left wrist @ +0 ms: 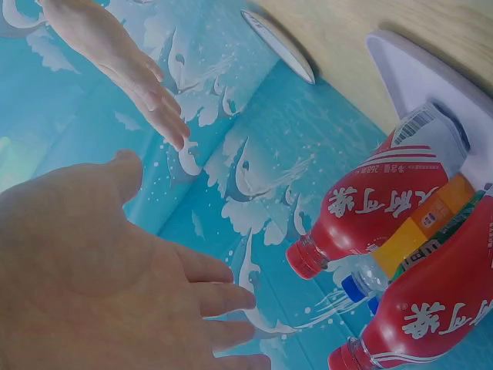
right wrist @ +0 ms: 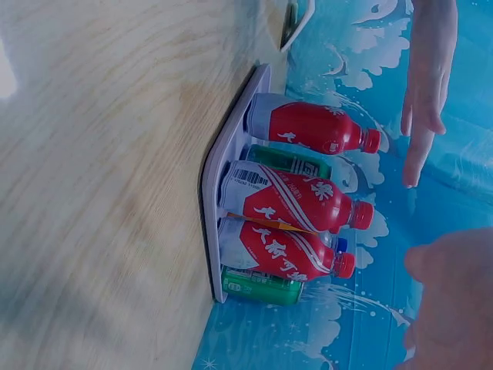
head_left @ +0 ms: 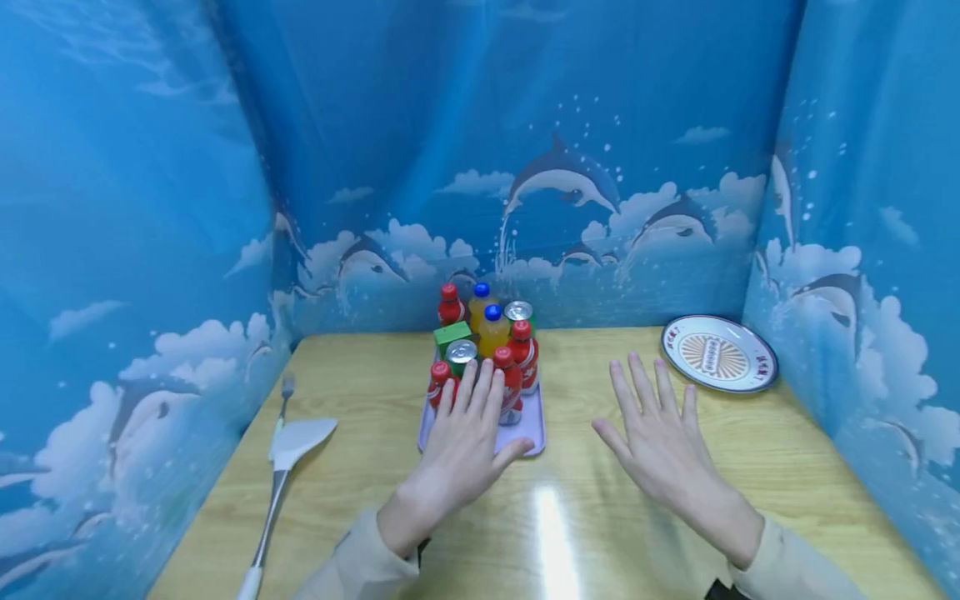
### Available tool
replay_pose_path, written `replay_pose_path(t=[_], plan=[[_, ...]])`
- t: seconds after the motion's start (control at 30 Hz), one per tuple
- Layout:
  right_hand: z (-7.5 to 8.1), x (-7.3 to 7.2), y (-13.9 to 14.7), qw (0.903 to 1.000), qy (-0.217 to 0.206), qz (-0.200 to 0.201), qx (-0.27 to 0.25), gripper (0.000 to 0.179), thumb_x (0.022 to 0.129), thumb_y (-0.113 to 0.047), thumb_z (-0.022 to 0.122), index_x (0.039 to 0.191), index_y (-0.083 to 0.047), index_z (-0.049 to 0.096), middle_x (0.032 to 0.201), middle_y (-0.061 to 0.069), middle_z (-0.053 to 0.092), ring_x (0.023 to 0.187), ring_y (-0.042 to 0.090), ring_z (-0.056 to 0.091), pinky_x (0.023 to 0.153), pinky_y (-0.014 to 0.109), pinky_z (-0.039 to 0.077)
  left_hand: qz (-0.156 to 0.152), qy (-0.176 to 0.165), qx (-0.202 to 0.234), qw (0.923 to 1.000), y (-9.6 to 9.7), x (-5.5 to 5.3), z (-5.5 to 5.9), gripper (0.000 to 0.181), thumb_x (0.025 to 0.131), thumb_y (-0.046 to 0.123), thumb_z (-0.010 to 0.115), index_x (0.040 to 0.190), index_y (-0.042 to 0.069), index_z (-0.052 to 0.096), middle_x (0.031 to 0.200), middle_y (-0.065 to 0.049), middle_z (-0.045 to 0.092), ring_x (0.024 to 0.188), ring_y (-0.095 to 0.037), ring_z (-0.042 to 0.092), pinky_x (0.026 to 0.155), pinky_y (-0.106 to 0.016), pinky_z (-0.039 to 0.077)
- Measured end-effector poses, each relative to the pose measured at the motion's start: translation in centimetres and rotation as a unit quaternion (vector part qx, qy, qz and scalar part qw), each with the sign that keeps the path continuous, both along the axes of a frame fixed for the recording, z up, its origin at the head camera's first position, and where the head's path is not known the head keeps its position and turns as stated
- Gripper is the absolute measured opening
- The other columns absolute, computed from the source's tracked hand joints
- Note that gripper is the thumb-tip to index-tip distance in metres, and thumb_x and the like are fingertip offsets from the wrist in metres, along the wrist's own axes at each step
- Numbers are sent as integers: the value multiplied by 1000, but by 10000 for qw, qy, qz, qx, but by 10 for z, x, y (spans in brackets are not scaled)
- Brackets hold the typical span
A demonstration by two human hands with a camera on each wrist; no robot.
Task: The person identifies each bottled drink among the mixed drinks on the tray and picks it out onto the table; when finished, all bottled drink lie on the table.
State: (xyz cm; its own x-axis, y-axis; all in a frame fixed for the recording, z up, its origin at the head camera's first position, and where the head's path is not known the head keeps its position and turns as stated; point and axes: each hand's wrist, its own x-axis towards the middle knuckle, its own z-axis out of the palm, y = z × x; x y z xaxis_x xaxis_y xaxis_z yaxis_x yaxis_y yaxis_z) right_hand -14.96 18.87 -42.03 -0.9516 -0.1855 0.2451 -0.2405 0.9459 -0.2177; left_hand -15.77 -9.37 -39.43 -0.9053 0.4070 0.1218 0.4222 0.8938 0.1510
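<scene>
Blue fabric backdrop (head_left: 420, 108), printed with dolphins and clouds, walls in the back and both sides of the wooden surface (head_left: 360, 375). Wood grain runs broadly along the front and right, with a good stretch of it between the tray and the plate. Close to the left edge lies a long white-bladed spatula (head_left: 292, 450), its handle running out of the bottom of the head view. Just left of the middle, towards the back edge, sits the lilac tray (head_left: 531, 421), crowded with drinks. Tucked near the back right corner is a patterned plate (head_left: 720, 354), close to the fabric.

Both hands are flat and hold nothing, fingers straight. The left hand (head_left: 465, 446) hovers over the near part of the tray (the wrist views show air between it and the bottles); the right hand (head_left: 663, 442) hangs above bare wood between tray and plate, fingers spread and thumb out.

On the tray stand four red bottles (head_left: 523, 358), two orange-drink bottles (head_left: 492, 335) with blue caps, two green cans (head_left: 461, 353) and a small green box (head_left: 452, 335). Beyond the spatula's blade, a fork (head_left: 287, 387) points towards the back.
</scene>
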Motion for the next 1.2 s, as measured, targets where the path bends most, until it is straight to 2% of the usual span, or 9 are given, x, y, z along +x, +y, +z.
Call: replay_pose_path(t=[0.13,0.27,0.33,0.43,0.6,0.7,0.8,1.0,1.2], plan=[[-1,-5,-4,9998,176,16,-112,84,108,-53,47,171,-13,8,175,24,15,156,54,25,120,79,28,178,190,739,9969,-14,-2,11,91,105,65,44,170,13,10,180,-6,2,167,-33,3,136,-59,13],[-1,-23,-20,9980,415,111,-471,90,103,-50,61,170,-13,13,163,27,36,130,51,56,78,61,62,714,594,2179,9715,-48,-27,29,73,110,51,42,169,14,20,177,-10,22,164,-34,19,133,-60,25],[-2,-34,-32,9968,480,181,-608,92,101,-51,65,170,-16,15,157,25,42,113,45,65,55,45,59,1029,660,2764,9532,-68,-48,27,66,112,45,41,167,13,27,172,-13,32,160,-35,30,129,-61,33],[-7,-52,-50,9956,513,316,-715,95,98,-53,68,170,-20,15,149,21,48,90,32,67,45,26,45,1371,403,3312,9327,-94,-85,9,60,113,39,38,164,8,33,163,-20,44,149,-39,46,123,-61,41],[-21,-72,-76,9956,227,397,-814,101,97,-57,69,171,-30,5,135,16,53,71,20,57,44,24,40,1635,-465,3283,9292,-119,-130,-35,57,113,32,38,164,7,35,156,-26,52,143,-45,51,123,-60,41],[-29,-79,-86,9955,114,422,-843,101,96,-60,67,171,-31,5,128,14,53,69,19,55,44,26,41,1804,-894,3097,9293,-124,-146,-53,57,111,31,39,165,11,34,157,-25,51,138,-45,55,118,-61,46],[-35,-84,-92,9955,95,442,-837,99,96,-64,65,171,-29,11,123,14,52,70,19,54,45,26,40,1966,-1367,3086,9206,-124,-158,-65,59,110,29,42,166,15,31,156,-24,52,115,-39,65,100,-55,58],[-43,-93,-100,9937,63,530,-983,91,95,-64,67,169,-31,24,117,12,49,72,20,50,48,27,40,1960,-2159,3265,8991,-118,-169,-76,62,109,17,46,167,6,26,140,-29,59,71,-19,61,70,-40,63],[-49,-98,-106,9937,155,558,-958,91,93,-64,69,167,-28,31,115,8,46,73,18,48,50,25,40,2166,-2557,3179,8869,-112,-165,-82,62,109,17,47,166,4,26,148,-28,56,86,-23,65,74,-35,62]])
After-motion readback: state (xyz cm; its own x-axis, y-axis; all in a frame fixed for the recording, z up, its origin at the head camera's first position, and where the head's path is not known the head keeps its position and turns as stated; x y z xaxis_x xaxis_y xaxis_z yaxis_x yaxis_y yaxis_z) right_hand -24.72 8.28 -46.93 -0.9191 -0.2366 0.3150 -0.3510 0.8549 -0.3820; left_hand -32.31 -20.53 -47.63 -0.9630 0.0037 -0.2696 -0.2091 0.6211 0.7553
